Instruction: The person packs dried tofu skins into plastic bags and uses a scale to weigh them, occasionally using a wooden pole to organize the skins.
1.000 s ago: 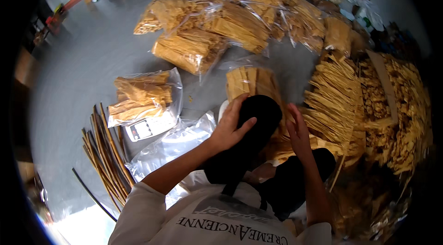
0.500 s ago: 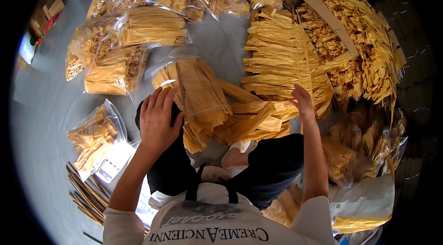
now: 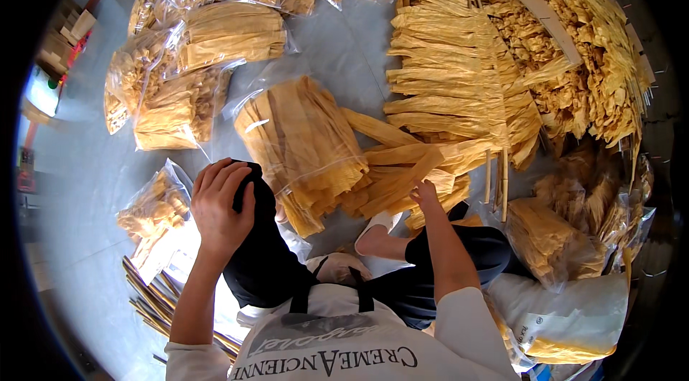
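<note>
My left hand [image 3: 222, 201] rests over my left knee, fingers laid along the black trousers, holding nothing. My right hand [image 3: 425, 194] is closed at the near edge of a yellow strip [image 3: 420, 170], which looks like dried tofu skin; the fingertips are small here. Loose folded strips [image 3: 387, 201] lie beneath and beside it. Between my hands, just beyond my feet, a clear bag [image 3: 298, 137] packed with the same flat strips lies with its mouth toward me, strips sticking out. To the right, a long row of strips [image 3: 441, 72] lies side by side on the floor.
Filled clear bags [image 3: 233, 33] stand at the far left and back. A large pile of tofu skin [image 3: 588, 58] with a cardboard strip [image 3: 531, 7] rises at the right. Thin sticks [image 3: 154, 302] and a half-filled bag [image 3: 154, 219] lie near left; a white sack [image 3: 567, 309] lies near right.
My right hand has moved left and nearer, from the row to the loose strips, and a strip now stretches beside it. The left hand stays on the knee. The view has shifted slightly.
</note>
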`<state>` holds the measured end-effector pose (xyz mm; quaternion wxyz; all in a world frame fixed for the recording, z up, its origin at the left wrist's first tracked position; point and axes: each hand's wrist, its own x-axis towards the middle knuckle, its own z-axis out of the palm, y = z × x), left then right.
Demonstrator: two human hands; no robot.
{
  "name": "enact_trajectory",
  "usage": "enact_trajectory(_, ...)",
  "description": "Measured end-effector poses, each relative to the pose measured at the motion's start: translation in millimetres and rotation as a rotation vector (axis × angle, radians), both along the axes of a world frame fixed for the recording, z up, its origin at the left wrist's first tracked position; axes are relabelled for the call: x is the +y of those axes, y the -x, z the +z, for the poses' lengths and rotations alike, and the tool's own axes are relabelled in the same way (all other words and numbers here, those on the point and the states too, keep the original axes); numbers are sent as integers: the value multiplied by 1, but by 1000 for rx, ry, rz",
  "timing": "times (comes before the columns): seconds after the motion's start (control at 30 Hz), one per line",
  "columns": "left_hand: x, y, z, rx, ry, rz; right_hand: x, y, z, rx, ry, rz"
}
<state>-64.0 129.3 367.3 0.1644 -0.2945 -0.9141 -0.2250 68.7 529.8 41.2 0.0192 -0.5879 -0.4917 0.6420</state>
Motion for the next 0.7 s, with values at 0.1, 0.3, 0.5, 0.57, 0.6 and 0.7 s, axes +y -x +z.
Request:
enact_trajectory(0.1, -1, 0, 2, -7, 1, 4, -20, 4, -5, 42, 40, 2)
enact_trajectory(0.3, -1, 1, 2, -23, -24, 5, -12, 20, 0, 117, -44, 87)
enact_trajectory(0.5, 3, 1, 2, -20, -33, -7, 9, 44, 44, 237, -379, -8)
enact_trajectory(0.57, 8, 1, 3, -15, -42, -31, 29, 38, 54, 328, -579, 46)
enact_trajectory(0.6, 7, 1, 2, -9, -34, -29, 36, 37, 68, 254, -561, 171)
enact_trajectory(0.7, 8, -1, 0, 2, -19, -31, 30, 32, 100, 759, -411, 128)
